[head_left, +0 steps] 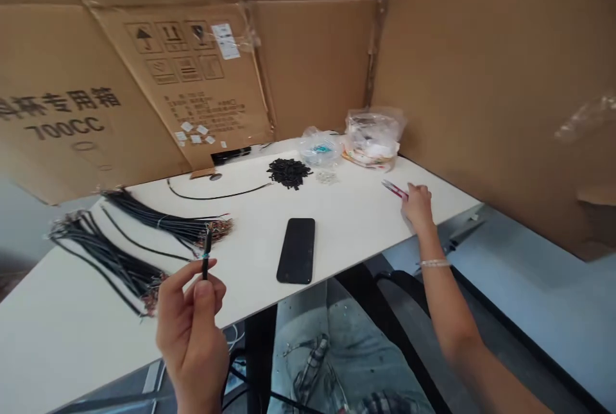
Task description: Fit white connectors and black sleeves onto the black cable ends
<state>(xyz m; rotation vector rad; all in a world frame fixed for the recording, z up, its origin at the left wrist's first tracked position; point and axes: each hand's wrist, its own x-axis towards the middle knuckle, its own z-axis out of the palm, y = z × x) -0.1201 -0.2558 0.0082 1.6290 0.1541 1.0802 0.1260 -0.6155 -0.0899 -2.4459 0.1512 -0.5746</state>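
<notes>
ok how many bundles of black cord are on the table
2: one long black cord bundle at the white table's left edge, the other just beyond it; none seems hidden.

the left hand (190,330) pinches a black cord (206,255) upright between thumb and fingers, near bundled black cords (166,224) on a white table (72,350). the right hand (418,205) rests just beside a small red-handled tool (394,189), with a black phone (296,250) lying between the hands.

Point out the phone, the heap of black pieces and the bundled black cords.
Phone (296,251): head view, middle of its top face.
Heap of black pieces (289,173): head view, heap's centre.
Bundled black cords (163,224): head view, middle of the strands.
</notes>
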